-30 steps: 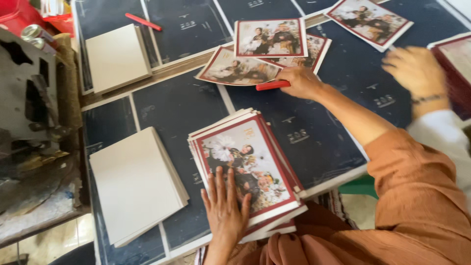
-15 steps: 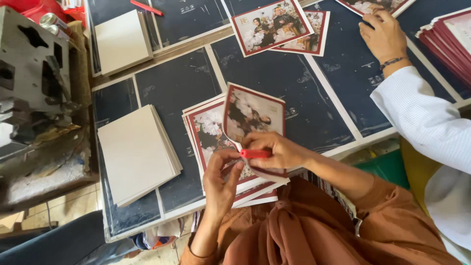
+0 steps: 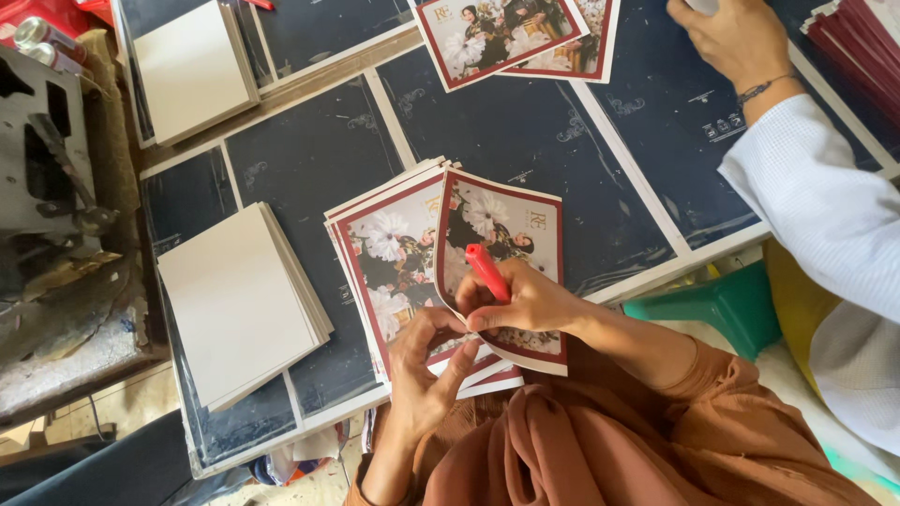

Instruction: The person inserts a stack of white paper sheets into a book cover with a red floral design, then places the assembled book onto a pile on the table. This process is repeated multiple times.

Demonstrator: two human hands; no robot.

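My right hand (image 3: 527,302) grips a red pen (image 3: 487,271) and also pinches the top printed photo card (image 3: 502,244), which is lifted and curled up off the stack. My left hand (image 3: 427,370) touches the lower edge of that same card from below, fingers bent. Under it lies a stack of printed cards (image 3: 384,262) with dark red borders and a floral portrait, resting on the dark blue table surface (image 3: 309,159).
Two stacks of blank white boards lie on the left (image 3: 239,305) and far left (image 3: 192,66). More printed cards (image 3: 511,33) lie at the far side. Another person's hand (image 3: 736,37) in a white sleeve works at the upper right. A metal machine (image 3: 52,178) stands left.
My right hand came back from the far cards with the red pen. Both hands met at the near stack, and the top card was lifted and now curls up.
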